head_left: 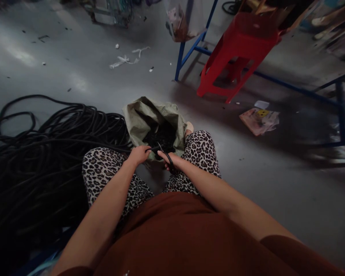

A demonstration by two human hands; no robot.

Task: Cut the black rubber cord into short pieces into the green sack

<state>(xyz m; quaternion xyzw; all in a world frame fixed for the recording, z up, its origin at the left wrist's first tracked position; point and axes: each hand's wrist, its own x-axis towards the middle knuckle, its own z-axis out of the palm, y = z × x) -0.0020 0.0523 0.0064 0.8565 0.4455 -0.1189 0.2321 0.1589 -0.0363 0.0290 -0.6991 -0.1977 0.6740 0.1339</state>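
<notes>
1. While the left hand (140, 154) reaches over the near side of the sack, its grip is clenched around a black hose (154, 148), whose short end sticks out past the fingers toward the right hand.
2. In the right hand (172, 160), the grip grasps scissors (170, 163) with dark handles; their pale blade points up beside the hose end, though whether it touches is too small to tell.
3. The sack (176, 112), greenish and open-mouthed, stands on the floor (89, 78) just in front of the person's knees, with dark bits (161, 137) inside.
4. Left of the sack, a big heap of black coils (60, 132) spreads over the floor, reaching close to the left knee.
5. Leopard-print trousers (100, 166) cover both legs, and one foot (189, 127) shows at the right of the sack.
6. Farther off, a red stool (247, 42) stands by a blue frame (177, 63), near a hanging clear bag (184, 25).
7. White scraps (126, 61) lie beyond the sack, and a flat packet (257, 120) lies right of it.
</notes>
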